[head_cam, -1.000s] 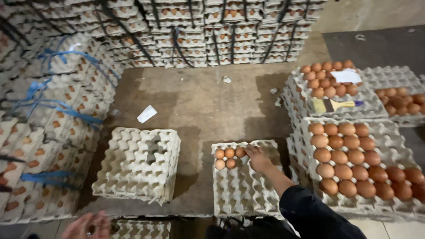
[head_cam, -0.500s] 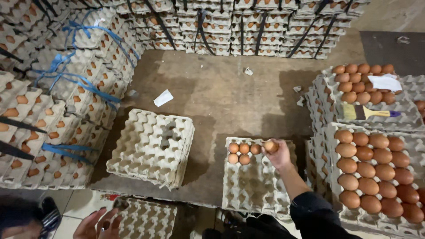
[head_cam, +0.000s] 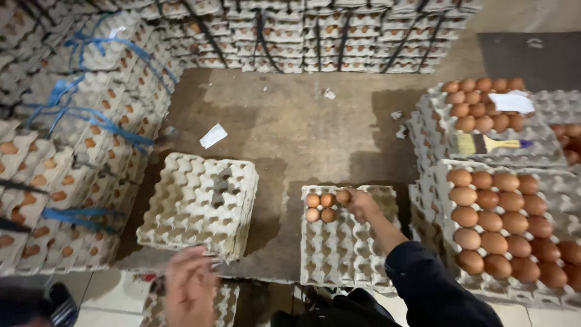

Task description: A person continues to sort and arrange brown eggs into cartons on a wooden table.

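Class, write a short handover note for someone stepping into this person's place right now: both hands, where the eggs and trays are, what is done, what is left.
Right hand: over the top row of the part-filled tray, closed on a brown egg.
Left hand: blurred, at the near edge of the stack of empty trays; grip unclear.
Done: four eggs sit in the tray's far left corner.
Left: every other cup in that tray is empty.
Supply: full tray of eggs on the right; behind it a paintbrush lies on another tray.
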